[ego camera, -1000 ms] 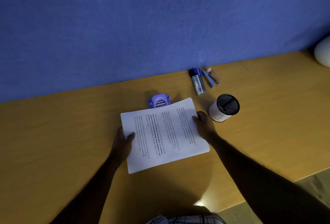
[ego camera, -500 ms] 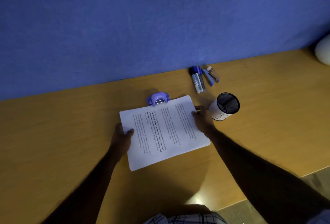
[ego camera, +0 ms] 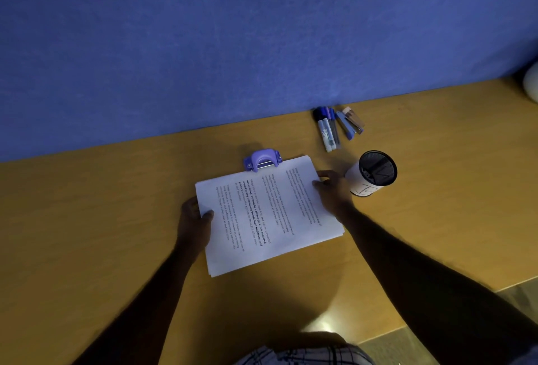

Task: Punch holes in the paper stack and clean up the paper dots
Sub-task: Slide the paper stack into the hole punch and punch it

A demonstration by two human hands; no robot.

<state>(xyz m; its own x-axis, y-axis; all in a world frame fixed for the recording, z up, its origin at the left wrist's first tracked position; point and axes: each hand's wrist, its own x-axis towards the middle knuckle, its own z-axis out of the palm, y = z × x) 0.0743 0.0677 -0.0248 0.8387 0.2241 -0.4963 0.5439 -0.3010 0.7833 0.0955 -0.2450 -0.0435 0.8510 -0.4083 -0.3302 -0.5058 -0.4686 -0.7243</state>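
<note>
A stack of printed white paper [ego camera: 267, 216] lies on the wooden desk [ego camera: 102, 219], turned at an angle. Its far edge sits in the mouth of a small purple hole punch [ego camera: 263, 160] near the blue wall. My left hand [ego camera: 195, 220] grips the stack's left edge, thumb on top. My right hand [ego camera: 333, 190] holds the right edge with fingers on the top sheet. No paper dots are visible.
A mesh pen cup with a white band [ego camera: 372, 174] stands just right of my right hand. Markers [ego camera: 327, 128] and a small stapler [ego camera: 349, 124] lie by the blue wall [ego camera: 262, 44]. A white object [ego camera: 531, 85] sits at the far right. The desk's front edge runs at lower right.
Both hands have slid the paper stack away from me, so its far edge now reaches into the punch's mouth.
</note>
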